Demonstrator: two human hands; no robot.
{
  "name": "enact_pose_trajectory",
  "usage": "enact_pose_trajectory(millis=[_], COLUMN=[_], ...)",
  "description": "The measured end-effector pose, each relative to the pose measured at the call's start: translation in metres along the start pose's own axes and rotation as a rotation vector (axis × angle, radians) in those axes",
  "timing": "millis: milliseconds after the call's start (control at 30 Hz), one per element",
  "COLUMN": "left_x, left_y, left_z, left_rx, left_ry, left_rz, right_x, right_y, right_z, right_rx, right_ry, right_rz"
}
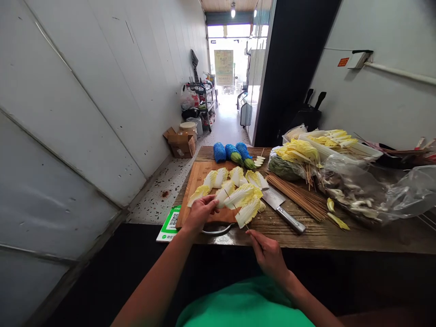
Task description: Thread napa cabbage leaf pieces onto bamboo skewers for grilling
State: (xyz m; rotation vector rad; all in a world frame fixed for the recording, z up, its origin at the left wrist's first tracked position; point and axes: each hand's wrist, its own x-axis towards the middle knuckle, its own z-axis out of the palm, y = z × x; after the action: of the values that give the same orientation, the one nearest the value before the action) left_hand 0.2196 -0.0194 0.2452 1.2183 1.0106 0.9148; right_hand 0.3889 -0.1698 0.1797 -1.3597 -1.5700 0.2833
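My right hand [269, 250] pinches the lower end of a thin wooden skewer [247, 227]. Several napa cabbage leaves [248, 212] are threaded along that skewer, which slants up and to the left over the board. Between the fingers of my left hand [201, 211] is the pale base of a cabbage leaf [222, 195], at the skewer's upper end. Behind my hands, more loose cabbage leaves [220, 177] lie on a wooden cutting board [200, 170]. A cleaver [284, 211] rests at the board's right side, its handle toward me.
A bundle of bare skewers [296, 195] lies right of the cleaver. Farther right are skewered cabbage [298, 152] and a plastic bag of mushrooms [354, 195]. Blue-netted vegetables [231, 153] sit behind the board. A green QR-code sign [169, 222] is at the table's left edge.
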Motion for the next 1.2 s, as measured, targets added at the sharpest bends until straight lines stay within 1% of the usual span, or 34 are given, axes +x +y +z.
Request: enact_pose_trajectory(millis=[67,133,200,267,367,533,633,833,1200], left_x=[-0.005,-0.008,-0.011,-0.011,-0.008,-0.005,-0.007,-0.01,-0.01], left_y=[-0.001,-0.003,-0.003,-0.004,-0.007,-0.013,-0.012,-0.01,-0.015], left_z=[0.005,0.009,0.011,0.012,0.012,0.014,0.015,0.016,0.012], left_rx=[-0.265,-0.46,-0.545,-0.579,-0.626,-0.73,-0.754,-0.735,-0.678], left_ry=[-0.047,-0.069,-0.041,0.04,0.128,0.192,0.191,0.154,0.179], left_rz=[-0.197,-0.319,-0.392,-0.434,-0.431,-0.406,-0.394,-0.394,-0.38], right_x=[-0.005,-0.007,-0.008,-0.009,-0.012,-0.022,-0.026,-0.026,-0.022], right_y=[0.004,0.007,0.008,0.007,0.002,-0.006,-0.005,-0.005,-0.012], right_z=[-0.002,-0.005,-0.008,-0.009,-0.008,-0.004,-0.004,-0.005,-0.012], right_rx=[-0.032,-0.077,-0.115,-0.126,-0.113,-0.112,-0.118,-0.129,-0.159], right_ry=[-0.023,-0.041,-0.05,-0.057,-0.079,-0.149,-0.168,-0.162,-0.202], right_rz=[-0.016,-0.024,-0.028,-0.036,-0.049,-0.028,-0.023,-0.015,-0.004])
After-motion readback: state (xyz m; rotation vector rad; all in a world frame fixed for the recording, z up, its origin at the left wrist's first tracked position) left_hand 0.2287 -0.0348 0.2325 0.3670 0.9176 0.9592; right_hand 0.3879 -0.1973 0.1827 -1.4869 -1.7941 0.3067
